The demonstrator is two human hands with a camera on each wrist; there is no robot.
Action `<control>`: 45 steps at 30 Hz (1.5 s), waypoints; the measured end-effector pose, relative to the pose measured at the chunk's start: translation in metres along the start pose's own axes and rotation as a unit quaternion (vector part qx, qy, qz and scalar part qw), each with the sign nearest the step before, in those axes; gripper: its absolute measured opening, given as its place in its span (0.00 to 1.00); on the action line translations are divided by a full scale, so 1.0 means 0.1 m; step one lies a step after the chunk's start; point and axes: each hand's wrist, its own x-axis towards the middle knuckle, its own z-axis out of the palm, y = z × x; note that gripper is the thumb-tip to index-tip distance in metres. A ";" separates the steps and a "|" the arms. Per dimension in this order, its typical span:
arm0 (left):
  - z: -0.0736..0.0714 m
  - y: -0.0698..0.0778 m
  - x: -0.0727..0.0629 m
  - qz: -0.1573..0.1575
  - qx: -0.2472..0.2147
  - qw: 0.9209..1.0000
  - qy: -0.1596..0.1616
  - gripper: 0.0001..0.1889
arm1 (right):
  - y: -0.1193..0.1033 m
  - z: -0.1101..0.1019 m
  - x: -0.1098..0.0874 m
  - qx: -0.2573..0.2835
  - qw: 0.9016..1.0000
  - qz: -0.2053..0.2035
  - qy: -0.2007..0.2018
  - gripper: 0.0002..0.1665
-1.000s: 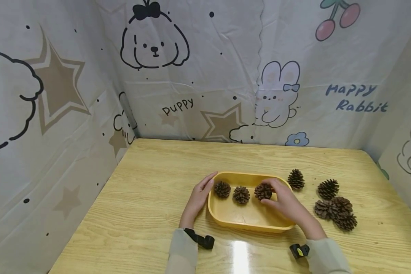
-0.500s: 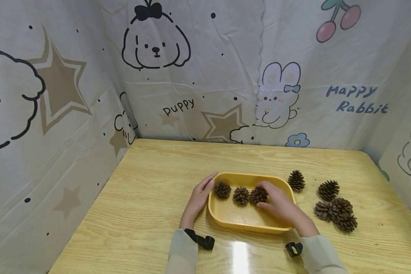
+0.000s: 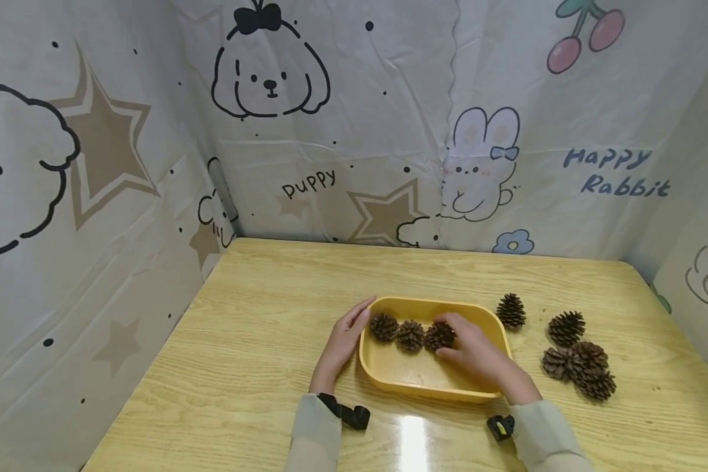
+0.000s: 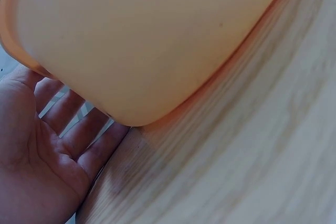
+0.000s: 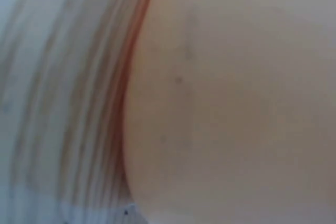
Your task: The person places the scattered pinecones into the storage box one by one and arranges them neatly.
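Your right hand pinches the brown, woody pine cone in the yellow rounded-rectangular plastic tray, left hand straight-fingered against the tray's left end; cone's probably light, stiff, brittle-scaled, so take its widest sides gently.

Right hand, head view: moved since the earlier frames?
Yes. The right hand moved left, away from the blue flower printed on the cloth, toward the left end of the yellow tray.

Wood-grain table. On it: yellow tray; lone cone at tray's two o'clock, near rim; farther out, toward three o'clock, four cones, three bunched.
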 end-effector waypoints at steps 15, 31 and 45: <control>0.01 0.09 -0.03 -0.005 -0.015 1.000 -0.001 0.22 | -0.02 -0.02 -0.02 0.015 1.000 0.021 0.009 0.36; -0.02 0.31 -0.13 -0.008 -0.007 1.000 -0.013 0.22 | 0.04 -0.12 -0.23 -0.036 0.980 -0.080 0.180 0.30; -0.01 0.30 -0.13 -0.005 -0.005 1.000 -0.009 0.22 | 0.26 -0.25 -0.55 -0.010 0.950 -0.074 0.304 0.34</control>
